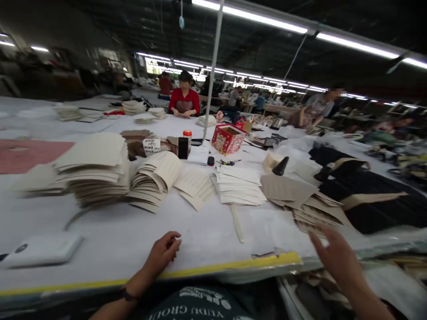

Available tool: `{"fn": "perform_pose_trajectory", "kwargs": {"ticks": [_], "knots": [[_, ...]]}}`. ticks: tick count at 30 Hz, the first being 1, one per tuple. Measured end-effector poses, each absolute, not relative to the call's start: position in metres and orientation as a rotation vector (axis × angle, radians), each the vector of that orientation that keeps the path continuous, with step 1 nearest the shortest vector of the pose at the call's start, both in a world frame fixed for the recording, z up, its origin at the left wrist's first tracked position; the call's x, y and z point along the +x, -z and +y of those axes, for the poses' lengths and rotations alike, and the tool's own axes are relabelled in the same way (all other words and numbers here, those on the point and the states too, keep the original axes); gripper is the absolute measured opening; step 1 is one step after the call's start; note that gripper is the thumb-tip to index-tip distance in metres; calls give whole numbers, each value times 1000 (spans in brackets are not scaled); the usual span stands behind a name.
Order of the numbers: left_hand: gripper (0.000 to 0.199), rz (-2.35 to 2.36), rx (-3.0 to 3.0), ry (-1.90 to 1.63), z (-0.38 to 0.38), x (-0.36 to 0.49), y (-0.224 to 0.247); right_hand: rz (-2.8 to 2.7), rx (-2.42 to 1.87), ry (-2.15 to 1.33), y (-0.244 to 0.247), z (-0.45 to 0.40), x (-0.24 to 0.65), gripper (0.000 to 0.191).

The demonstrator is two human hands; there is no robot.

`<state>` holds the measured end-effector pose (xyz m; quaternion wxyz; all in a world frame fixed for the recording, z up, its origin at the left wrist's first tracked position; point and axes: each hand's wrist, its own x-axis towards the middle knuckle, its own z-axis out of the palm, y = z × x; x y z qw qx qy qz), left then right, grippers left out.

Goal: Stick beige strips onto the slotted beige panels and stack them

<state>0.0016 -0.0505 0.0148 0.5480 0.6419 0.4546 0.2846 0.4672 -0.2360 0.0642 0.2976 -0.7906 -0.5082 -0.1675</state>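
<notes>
My left hand (166,250) hovers over or rests on the white table near its front edge, its fingers loosely bent with nothing in them. My right hand (338,255) reaches toward a fanned stack of tan pieces (316,211), fingers apart; motion blurs it, and contact with the pieces cannot be made out. A stack of white pieces (238,184) lies between the two hands, farther back. A pale flat stick (237,224) points from that stack toward me. Left of it are loose cream pieces (195,189) and a curved cream stack (155,178).
A tall cream stack (96,164) stands at left, with a white device (43,250) before it. A red box (228,138) sits beside an upright pole (213,71). Dark fabric (383,195) covers the right side. A person in red (184,100) works across the table (200,238).
</notes>
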Motion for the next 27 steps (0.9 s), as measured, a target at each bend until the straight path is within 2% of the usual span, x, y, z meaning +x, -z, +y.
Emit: {"fn": "perform_pose_trajectory", "kwargs": {"ticks": [4,8,11,15,16,20,24,27], "knots": [[30,1256,1942,-1094,-21,-25,-43,-1808,-1780,287,-56,-126,342,38],[27,1305,2171,-1125,12,-33,-48,-2025,-1728,-25,-45,-51,251,29],[25,1259,2246,-989,16,-19,-18,-2030,-1808,-132,-36,3,215,38],[24,1166,2333,-916,1,0,21,-2010,-2083,-97,-26,61,198,60],[24,1161,2307,-913,-2,1,24,-2044,-2138,-95,-26,70,198,59],[32,1239,2028,-931,2,-2,18,-2228,-2150,-80,-41,88,208,29],[46,1247,1515,-934,10,0,7,-2263,-2069,82,-66,65,218,27],[57,1051,958,-965,3,13,2,-2465,-1785,257,-64,11,208,21]]}}
